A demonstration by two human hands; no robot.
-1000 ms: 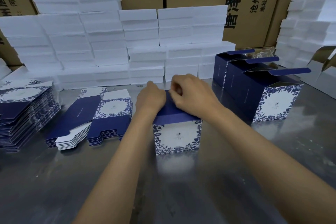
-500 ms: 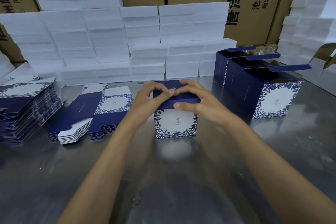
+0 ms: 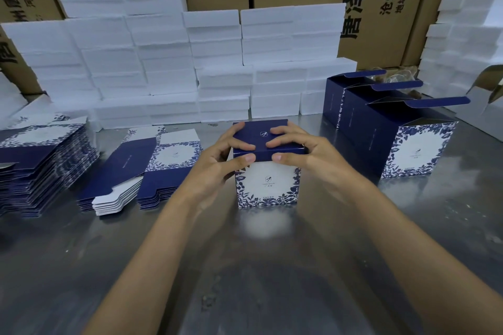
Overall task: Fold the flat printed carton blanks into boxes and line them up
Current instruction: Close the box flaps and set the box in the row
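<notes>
Two hands, left hand (image 3: 217, 163) and right hand (image 3: 307, 153), clamp the box (image 3: 268, 171) lid; hard pressing could crush it toward six o'clock.

A blue-and-white floral carton (image 3: 268, 182) stands upright on the steel table (image 3: 272, 266), its navy lid flap folded down on top. The left hand (image 3: 217, 163) and right hand (image 3: 307, 155) grip the lid from either side, fingers curled over the top, thumbs on its front edge. Stacks of flat carton blanks (image 3: 152, 168) lie to the left; three open-topped folded boxes (image 3: 392, 128) stand in a row on the right. White foam blocks (image 3: 217, 62) are piled behind.
</notes>
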